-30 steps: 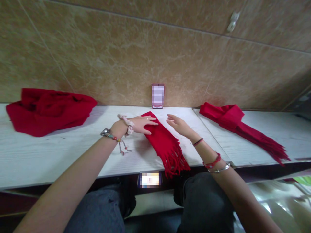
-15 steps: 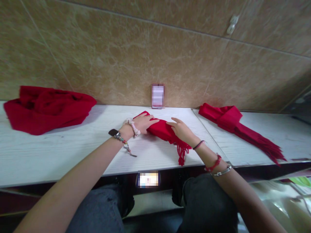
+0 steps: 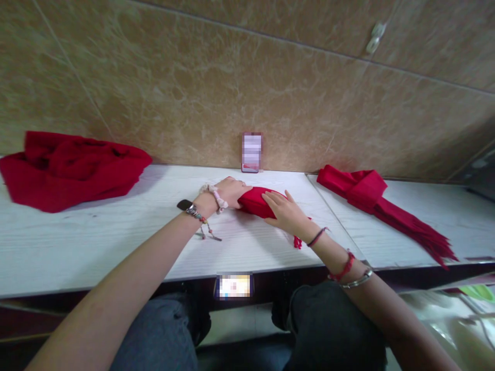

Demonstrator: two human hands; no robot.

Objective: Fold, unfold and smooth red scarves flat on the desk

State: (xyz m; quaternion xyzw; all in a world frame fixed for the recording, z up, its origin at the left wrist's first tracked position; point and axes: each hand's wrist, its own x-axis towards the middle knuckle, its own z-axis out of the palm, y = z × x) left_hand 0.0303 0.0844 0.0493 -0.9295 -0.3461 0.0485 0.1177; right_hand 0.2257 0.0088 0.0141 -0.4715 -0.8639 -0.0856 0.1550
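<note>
Folded red scarf (image 3: pixel 254 201), clock centre

White counter (image 3: pixel 77 237); red cloth heap (image 3: pixel 73 172), ten o'clock; looped scarf (image 3: pixel 361 191), two o'clock. Right hand (image 3: pixel 286 213), fingers slightly spread, and left hand (image 3: pixel 231 193), grip unclear, touch the folded red scarf.

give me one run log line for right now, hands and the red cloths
left hand: on red cloth | right hand: over its fringed end | fringed scarf: folded, right | red bundle: left

Two fringed red scarves (image 3: pixel 255 201) (image 3: pixel 364 191) and one bundled red cloth (image 3: pixel 73 172) are lying on one white table (image 3: pixel 69 242), while two phones (image 3: pixel 252 152) (image 3: pixel 234 286) are showing lit screens.
</note>
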